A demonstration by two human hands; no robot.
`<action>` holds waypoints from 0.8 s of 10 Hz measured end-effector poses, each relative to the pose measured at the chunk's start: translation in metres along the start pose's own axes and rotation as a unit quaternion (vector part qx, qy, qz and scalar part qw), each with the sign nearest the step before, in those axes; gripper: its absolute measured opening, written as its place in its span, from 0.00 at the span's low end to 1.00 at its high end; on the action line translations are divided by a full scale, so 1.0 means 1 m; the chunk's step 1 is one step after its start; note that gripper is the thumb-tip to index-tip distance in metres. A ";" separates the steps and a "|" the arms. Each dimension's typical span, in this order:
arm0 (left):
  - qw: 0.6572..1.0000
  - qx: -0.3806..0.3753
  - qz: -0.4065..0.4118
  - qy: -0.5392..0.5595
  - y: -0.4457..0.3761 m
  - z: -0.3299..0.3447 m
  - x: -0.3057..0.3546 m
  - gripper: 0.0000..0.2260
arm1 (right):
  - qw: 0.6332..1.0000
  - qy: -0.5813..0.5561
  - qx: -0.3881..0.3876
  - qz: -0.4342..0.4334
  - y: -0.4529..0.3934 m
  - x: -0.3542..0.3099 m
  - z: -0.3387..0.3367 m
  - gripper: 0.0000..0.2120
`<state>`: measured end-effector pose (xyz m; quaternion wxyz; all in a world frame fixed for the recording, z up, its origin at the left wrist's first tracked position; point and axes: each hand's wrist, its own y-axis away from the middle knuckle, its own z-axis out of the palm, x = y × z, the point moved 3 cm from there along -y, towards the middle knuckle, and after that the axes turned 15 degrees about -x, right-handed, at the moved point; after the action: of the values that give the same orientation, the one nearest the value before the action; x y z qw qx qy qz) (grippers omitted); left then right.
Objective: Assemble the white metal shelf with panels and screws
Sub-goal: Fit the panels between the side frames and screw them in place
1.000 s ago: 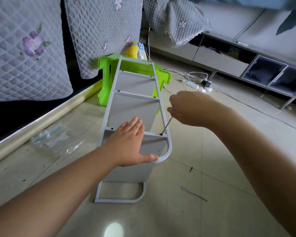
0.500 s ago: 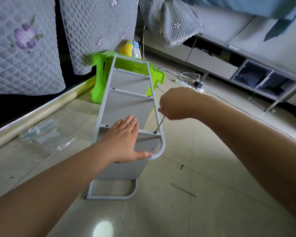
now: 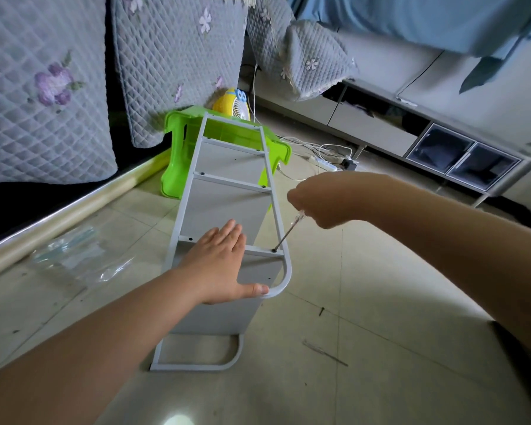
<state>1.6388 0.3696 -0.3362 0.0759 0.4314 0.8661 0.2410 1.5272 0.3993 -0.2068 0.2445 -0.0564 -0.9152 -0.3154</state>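
Observation:
The white metal shelf (image 3: 224, 207) lies on its side on the tiled floor, its far end by a green stool. My left hand (image 3: 219, 262) rests flat on the upper side frame, fingers straight, thumb along the curved corner tube. My right hand (image 3: 319, 200) grips a small screwdriver (image 3: 288, 231) with a clear handle. Its tip sits in a screw (image 3: 274, 250) at the right end of the nearest cross bar. A loose dark screw (image 3: 321, 311) lies on the floor to the right of the shelf.
A green plastic stool (image 3: 181, 139) and a yellow desk fan (image 3: 232, 102) stand behind the shelf. Clear plastic bags (image 3: 80, 256) lie at the left. A thin metal rod (image 3: 324, 352) lies on the tiles at lower right. Cables and a power strip (image 3: 325, 164) sit by the TV cabinet (image 3: 442, 148).
My right hand has turned on the screwdriver, so the clear handle now shows below the fist. The left hand stays flat on the frame. The camera view shifted slightly.

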 end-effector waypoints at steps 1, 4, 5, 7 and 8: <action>1.000 0.003 -0.002 -0.001 -0.001 0.000 -0.002 0.44 | 1.000 0.005 0.018 -0.005 0.002 0.000 0.000 0.09; 1.000 -0.001 -0.005 -0.007 -0.002 0.002 -0.001 0.44 | 0.982 -0.163 -0.092 0.036 -0.013 -0.014 -0.008 0.19; 1.000 -0.002 -0.003 -0.003 0.000 0.002 0.002 0.43 | 0.979 -0.179 -0.092 0.026 -0.013 -0.021 -0.010 0.17; 1.000 0.004 0.001 0.005 0.002 0.000 0.000 0.44 | 0.976 -0.165 -0.129 0.056 0.002 -0.017 -0.004 0.11; 1.000 0.009 0.003 0.006 0.002 0.000 -0.001 0.44 | 0.992 -0.071 -0.079 0.064 0.004 -0.012 -0.003 0.11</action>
<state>1.6410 0.3698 -0.3357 0.0666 0.4329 0.8674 0.2362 1.5397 0.4012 -0.2084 0.1931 -0.1565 -0.8970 -0.3654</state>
